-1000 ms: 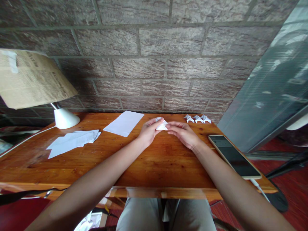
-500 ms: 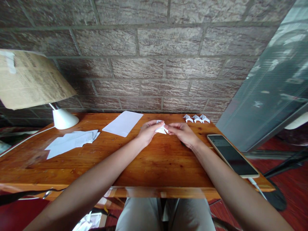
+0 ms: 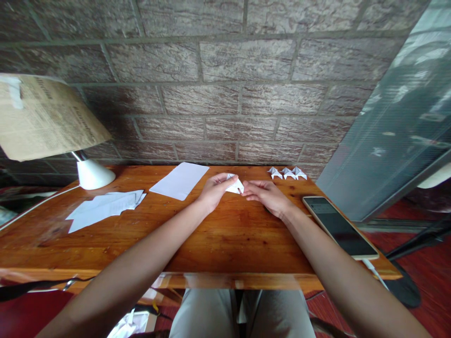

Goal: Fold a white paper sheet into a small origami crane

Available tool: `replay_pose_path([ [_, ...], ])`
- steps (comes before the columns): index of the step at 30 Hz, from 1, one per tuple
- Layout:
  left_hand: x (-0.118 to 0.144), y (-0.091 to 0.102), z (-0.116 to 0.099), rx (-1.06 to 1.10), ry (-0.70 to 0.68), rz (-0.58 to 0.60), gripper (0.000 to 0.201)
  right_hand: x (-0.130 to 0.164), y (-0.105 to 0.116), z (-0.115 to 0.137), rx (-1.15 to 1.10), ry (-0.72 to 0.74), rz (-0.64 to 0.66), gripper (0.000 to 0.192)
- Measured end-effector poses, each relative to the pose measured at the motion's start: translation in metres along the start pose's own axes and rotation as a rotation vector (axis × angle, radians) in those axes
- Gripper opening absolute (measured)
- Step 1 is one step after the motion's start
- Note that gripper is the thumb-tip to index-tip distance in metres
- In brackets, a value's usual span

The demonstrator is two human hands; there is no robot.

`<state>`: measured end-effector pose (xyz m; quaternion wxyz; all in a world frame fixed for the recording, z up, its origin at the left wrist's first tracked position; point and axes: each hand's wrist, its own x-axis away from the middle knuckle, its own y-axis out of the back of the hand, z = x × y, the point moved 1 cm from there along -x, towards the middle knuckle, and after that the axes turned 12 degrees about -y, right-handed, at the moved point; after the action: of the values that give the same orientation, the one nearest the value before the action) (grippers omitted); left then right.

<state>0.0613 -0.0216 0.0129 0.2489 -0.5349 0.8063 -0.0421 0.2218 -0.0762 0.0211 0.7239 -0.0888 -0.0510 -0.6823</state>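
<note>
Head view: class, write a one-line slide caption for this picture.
Both hands, left hand and right hand, pinch a small folded white paper piece above a wooden table, three folded pieces behind.

Varnished wooden desk (image 3: 225,234), glossy and knotted. At its twelve o'clock, a small folded matt white paper piece (image 3: 235,186). Behind, a rough brick wall (image 3: 225,70).

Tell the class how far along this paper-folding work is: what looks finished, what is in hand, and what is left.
Done: three small folded white paper pieces stand in a row at the back of the wooden desk. In hand: the left hand and right hand pinch a fourth small folded white paper piece. Left: a flat white rectangular sheet and a loose pile of white paper sheets lie unfolded.
</note>
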Motion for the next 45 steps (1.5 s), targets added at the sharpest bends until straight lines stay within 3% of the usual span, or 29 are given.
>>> replay_pose_path([
  [4,-0.001,0.002,0.002,-0.014,0.003,-0.007,0.033,-0.001,0.003,0.002,0.054,0.045,-0.06,0.039],
  [15,0.002,-0.001,0.001,0.009,0.052,0.018,0.032,0.004,0.002,0.003,0.208,0.053,0.0,0.044],
  [20,0.003,-0.001,0.001,0.035,0.098,-0.011,0.033,0.006,-0.002,0.006,0.222,0.08,0.034,0.035],
  [29,0.002,-0.002,-0.002,0.059,0.155,-0.075,0.037,0.004,-0.001,0.004,0.185,0.098,-0.033,0.025],
  [36,0.001,0.004,-0.005,-0.002,0.102,0.03,0.038,0.004,0.005,0.005,0.116,0.057,-0.051,0.026],
  [41,0.0,0.006,-0.002,-0.057,0.026,0.027,0.041,0.002,0.007,0.006,0.097,0.041,-0.068,0.025],
  [45,0.0,0.005,-0.002,-0.052,-0.01,0.013,0.041,-0.001,0.008,0.004,-0.041,-0.017,-0.071,0.023],
])
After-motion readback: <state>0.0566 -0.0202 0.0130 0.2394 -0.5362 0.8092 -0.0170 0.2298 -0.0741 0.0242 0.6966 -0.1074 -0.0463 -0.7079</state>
